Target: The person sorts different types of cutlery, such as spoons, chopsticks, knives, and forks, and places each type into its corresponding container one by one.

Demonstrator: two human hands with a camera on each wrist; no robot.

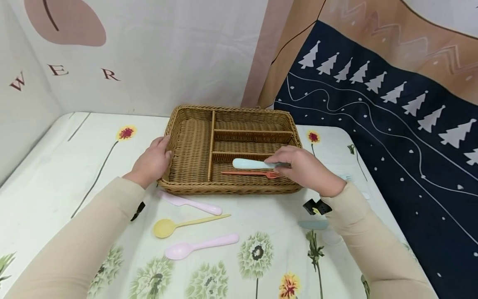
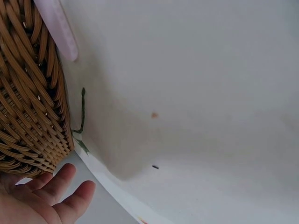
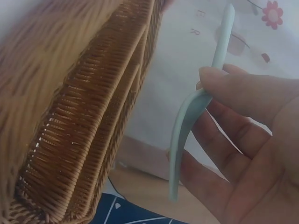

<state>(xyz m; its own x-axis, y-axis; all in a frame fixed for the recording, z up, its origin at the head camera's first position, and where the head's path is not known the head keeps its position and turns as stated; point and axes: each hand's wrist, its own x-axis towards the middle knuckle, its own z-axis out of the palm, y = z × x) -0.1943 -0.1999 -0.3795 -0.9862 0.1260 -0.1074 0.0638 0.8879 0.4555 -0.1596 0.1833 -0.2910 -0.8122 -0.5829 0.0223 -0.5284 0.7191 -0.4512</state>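
A brown wicker basket (image 1: 186, 191) with several compartments sits on the table. My left hand (image 1: 151, 161) rests against its left side, thumb at the rim. In the left wrist view, the visible fingers (image 2: 77, 200) extend loosely beside the basket's lower edge. Over the front right compartment, my right hand (image 1: 304, 169) pinches a light blue spoon (image 1: 250, 164) between thumb and fingers. The right wrist view shows this spoon (image 3: 224, 35) from the side, with its curved end among the fingers. An orange fork (image 1: 246, 173) lies in that same compartment, partly overlapped by the right hand.
In front of the basket lie a pink knife (image 1: 194, 204), a yellow spoon (image 1: 164, 228) and a pink spoon (image 1: 181, 251). A blue-green knife (image 1: 313, 224) lies near the right sleeve, and a light blue fork (image 1: 345, 177) shows beyond it. A fabric-covered wall (image 1: 179, 50) stands behind.
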